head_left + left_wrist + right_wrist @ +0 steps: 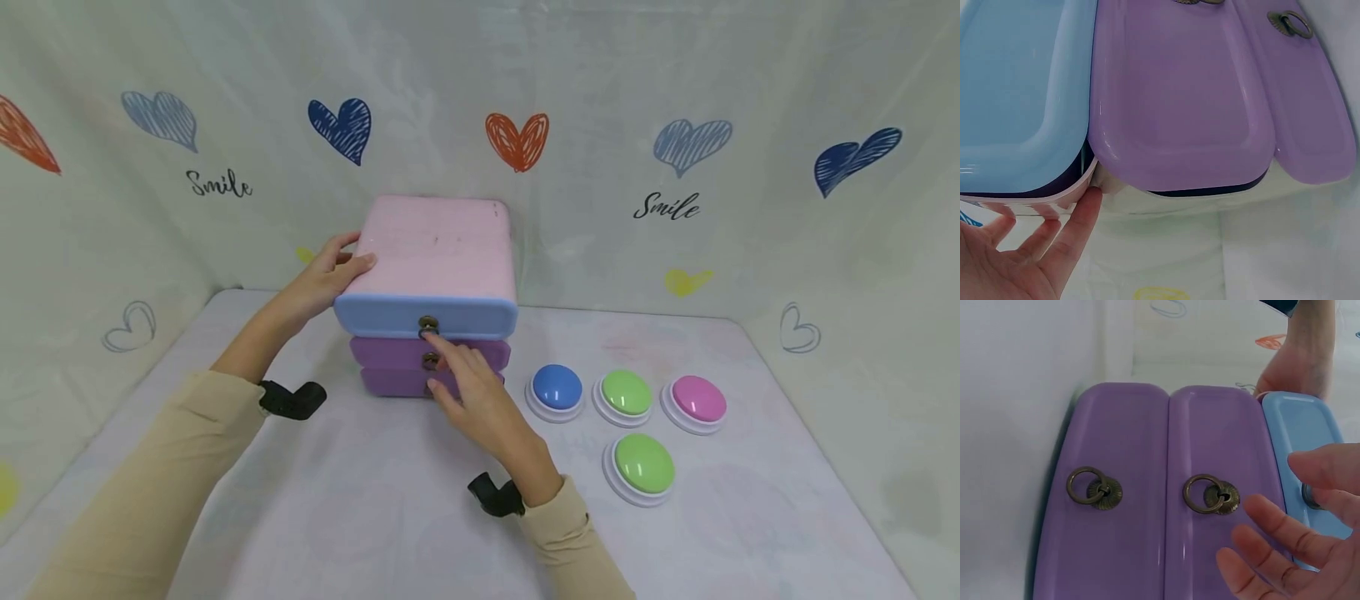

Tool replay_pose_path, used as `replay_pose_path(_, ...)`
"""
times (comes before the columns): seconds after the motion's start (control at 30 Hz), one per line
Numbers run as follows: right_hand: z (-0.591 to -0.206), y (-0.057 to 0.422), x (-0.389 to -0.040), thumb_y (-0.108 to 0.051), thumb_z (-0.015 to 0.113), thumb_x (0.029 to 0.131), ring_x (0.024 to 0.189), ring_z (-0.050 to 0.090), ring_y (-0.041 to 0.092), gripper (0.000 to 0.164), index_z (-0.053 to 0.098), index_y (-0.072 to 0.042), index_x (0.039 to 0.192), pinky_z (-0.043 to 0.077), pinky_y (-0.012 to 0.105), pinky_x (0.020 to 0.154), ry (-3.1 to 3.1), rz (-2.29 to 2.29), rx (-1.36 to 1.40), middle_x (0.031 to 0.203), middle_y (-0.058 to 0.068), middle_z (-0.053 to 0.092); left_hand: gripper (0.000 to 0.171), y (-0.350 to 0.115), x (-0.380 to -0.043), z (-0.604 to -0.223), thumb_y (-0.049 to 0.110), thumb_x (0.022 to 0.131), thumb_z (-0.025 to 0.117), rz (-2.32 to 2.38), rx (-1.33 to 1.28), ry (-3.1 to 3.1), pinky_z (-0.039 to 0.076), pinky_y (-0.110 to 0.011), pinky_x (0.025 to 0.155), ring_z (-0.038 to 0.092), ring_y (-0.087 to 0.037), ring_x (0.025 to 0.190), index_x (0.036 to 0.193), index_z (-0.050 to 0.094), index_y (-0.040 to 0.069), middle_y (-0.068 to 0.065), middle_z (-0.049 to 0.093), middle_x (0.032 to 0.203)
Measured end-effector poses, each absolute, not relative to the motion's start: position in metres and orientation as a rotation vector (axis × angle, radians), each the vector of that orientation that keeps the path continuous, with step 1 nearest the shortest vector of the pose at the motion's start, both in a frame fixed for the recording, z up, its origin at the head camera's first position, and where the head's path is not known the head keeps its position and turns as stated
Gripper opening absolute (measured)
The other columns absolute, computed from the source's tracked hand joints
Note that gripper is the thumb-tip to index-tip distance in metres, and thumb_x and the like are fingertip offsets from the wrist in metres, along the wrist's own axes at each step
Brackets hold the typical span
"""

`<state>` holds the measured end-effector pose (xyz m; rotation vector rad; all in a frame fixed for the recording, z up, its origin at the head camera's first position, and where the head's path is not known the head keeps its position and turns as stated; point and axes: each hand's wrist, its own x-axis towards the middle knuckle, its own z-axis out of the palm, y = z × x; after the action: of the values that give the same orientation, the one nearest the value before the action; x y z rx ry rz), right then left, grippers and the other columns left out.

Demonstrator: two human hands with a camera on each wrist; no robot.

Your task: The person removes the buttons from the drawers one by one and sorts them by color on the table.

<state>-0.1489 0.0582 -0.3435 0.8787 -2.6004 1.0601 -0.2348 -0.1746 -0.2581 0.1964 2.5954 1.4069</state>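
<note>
Nearest: two beige sleeves; one black wrist mount on the left wrist, one black mount on the right.

One green button, domed, on a white base, in front of the other buttons and to the right of the right wrist.

One right hand, index fingertip at the brass ring pull of the blue drawer front, remaining fingers loosely spread; from here I cannot tell whether that fingertip is hooked through the ring.

Row of three, on white bases, just beyond: blue button, second green button, pink button.

One chest of drawers, upright on the white table, left of the buttons: pink casing, blue front uppermost, two purple fronts below, also fitted with brass ring pulls. A dark gap shows behind the blue front's edge.

One left hand, thumb on the pink top, fingers extended against the casing's left side.

Farthest: pale curtain, printed with coloured hearts and the word "Smile".
</note>
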Motion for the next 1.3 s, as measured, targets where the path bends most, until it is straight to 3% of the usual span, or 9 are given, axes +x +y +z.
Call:
replay_pose_path(0.33, -0.345, 0.053, -0.147, -0.015, 0.058, 0.092, 0.097, 0.050, 0.019, 0.054, 0.036, -0.018, 0.141, 0.046, 0.032, 0.077, -2.641, 1.035, 0.802, 0.103, 0.006, 0.058, 0.076, -0.176, -0.235, -0.258, 0.051, 0.094, 0.038, 1.403, 0.194, 2.598, 0.025, -0.063, 0.104, 0.031, -0.044, 0.129, 0.151, -0.002, 0.021, -0.024, 0.016, 0.150)
replay_pose_path(0.67, -0.346, 0.042, -0.139, -0.015, 0.051, 0.095, 0.087, 0.051, 0.014, 0.033, 0.045, -0.007, 0.127, 0.048, 0.025, 0.075, -2.612, 1.101, 0.713, 0.098, 0.005, 0.055, 0.076, -0.176, -0.234, -0.260, 0.048, 0.095, 0.039, 1.419, 0.218, 2.586, 0.026, -0.063, 0.104, 0.030, -0.044, 0.130, 0.150, -0.002, 0.018, -0.024, 0.017, 0.150)
replay_pose_path(0.87, -0.341, 0.039, -0.131, -0.017, 0.046, 0.098, 0.085, 0.052, 0.014, 0.023, 0.049, -0.005, 0.117, 0.048, 0.024, 0.075, -2.608, 1.099, 0.752, 0.095, 0.005, 0.055, 0.076, -0.177, -0.233, -0.262, 0.048, 0.095, 0.039, 1.422, 0.225, 2.594, 0.026, -0.063, 0.103, 0.030, -0.045, 0.129, 0.150, -0.002, 0.018, -0.025, 0.017, 0.149)
replay_pose_path(1.07, -0.336, 0.040, -0.124, -0.017, 0.047, 0.097, 0.072, 0.050, 0.010, 0.011, 0.049, -0.008, 0.104, 0.045, 0.017, 0.064, -2.598, 1.113, 0.773, 0.082, 0.001, 0.054, 0.074, -0.176, -0.232, -0.263, 0.045, 0.095, 0.040, 1.428, 0.257, 2.596, 0.029, -0.062, 0.103, 0.033, -0.046, 0.128, 0.150, -0.001, 0.016, -0.026, 0.018, 0.148)
replay_pose_path(1.3, -0.329, 0.044, -0.119, -0.020, 0.050, 0.097, 0.062, 0.046, 0.007, 0.011, 0.047, -0.010, 0.094, 0.039, 0.014, 0.054, -2.606, 1.075, 0.805, 0.073, -0.002, 0.050, 0.075, -0.176, -0.233, -0.261, 0.047, 0.095, 0.040, 1.392, 0.248, 2.626, 0.032, -0.062, 0.101, 0.034, -0.046, 0.127, 0.150, -0.001, 0.016, -0.026, 0.019, 0.148)
